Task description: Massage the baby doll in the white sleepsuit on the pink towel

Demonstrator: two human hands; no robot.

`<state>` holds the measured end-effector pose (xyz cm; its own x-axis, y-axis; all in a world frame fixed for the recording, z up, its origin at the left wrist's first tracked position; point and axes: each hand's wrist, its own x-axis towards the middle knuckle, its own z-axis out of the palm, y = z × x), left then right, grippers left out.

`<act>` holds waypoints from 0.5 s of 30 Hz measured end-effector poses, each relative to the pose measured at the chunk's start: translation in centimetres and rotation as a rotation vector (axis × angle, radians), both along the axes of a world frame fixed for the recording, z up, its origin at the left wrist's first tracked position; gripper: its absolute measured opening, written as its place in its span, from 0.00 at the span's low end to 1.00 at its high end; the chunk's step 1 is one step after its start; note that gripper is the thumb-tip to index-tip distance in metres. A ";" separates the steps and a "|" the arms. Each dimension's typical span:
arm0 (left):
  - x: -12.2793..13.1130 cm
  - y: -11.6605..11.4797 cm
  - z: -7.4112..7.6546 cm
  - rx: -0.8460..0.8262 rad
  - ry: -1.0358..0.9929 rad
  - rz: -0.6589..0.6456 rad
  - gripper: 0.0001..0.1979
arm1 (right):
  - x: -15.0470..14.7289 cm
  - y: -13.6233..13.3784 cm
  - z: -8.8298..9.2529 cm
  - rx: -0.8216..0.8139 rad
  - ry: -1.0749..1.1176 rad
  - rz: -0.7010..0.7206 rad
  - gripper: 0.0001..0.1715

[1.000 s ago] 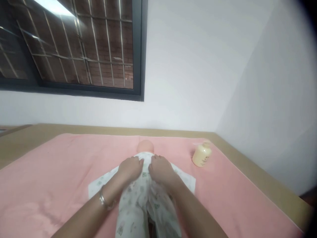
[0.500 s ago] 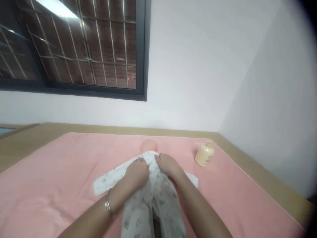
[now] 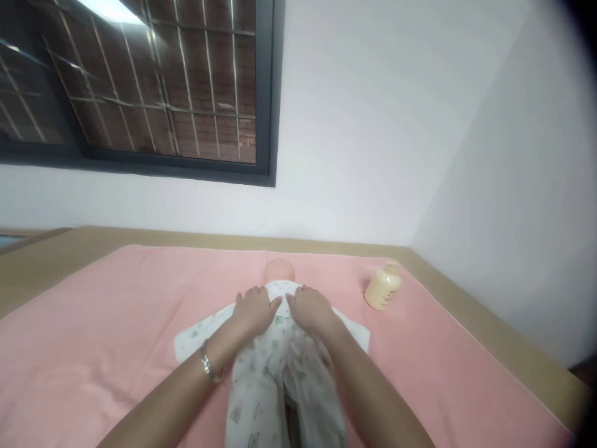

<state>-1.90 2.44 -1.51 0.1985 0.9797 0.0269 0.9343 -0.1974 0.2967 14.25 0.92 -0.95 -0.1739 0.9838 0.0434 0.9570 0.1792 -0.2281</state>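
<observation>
A baby doll (image 3: 280,272) with a bald pink head lies on its back, its head at the far end. It wears white printed clothes (image 3: 261,379); the sleeves stretch out to both sides and two trouser legs run towards me. My left hand (image 3: 255,309) rests on the left side of the doll's chest, fingers spread, thumb pointing inward. On the opposite side of the chest lies my right hand (image 3: 311,306), its thumb apart from the fingers. The thumbs nearly meet over the cloth. My forearms cover parts of the sleeves.
A pink sheet (image 3: 116,311) lies under the doll, over a tan surface (image 3: 494,317). Right of the doll stands a pale yellow bottle (image 3: 382,289). Behind are a white wall (image 3: 354,124) and a dark-framed window (image 3: 270,93) with bars.
My left hand has gone from a closed grip on the cloth to lying with fingers spread. My right thumb has moved inward. The doll and bottle stay put; the view has shifted slightly.
</observation>
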 end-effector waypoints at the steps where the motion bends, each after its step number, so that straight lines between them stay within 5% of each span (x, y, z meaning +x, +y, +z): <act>1: 0.2 -0.4 -0.2 0.027 0.050 -0.011 0.29 | 0.5 1.2 -0.4 -0.059 0.077 -0.041 0.35; 6: 0.0 -0.6 -0.4 0.066 -0.018 -0.101 0.28 | 1.1 3.5 -1.7 -0.152 0.185 -0.160 0.37; 12: -1.6 2.3 0.1 -0.142 -0.326 -0.123 0.33 | -2.9 -2.1 -0.6 0.123 0.016 -0.058 0.35; 15: -1.6 2.6 0.1 -0.157 -0.319 -0.035 0.36 | -3.5 -2.5 -0.7 0.141 0.008 -0.061 0.36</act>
<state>-3.53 5.07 -1.43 0.2376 0.9697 -0.0571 0.7832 -0.1564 0.6018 10.76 -1.56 -1.64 -0.1134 0.9765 0.1833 0.9653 0.1520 -0.2124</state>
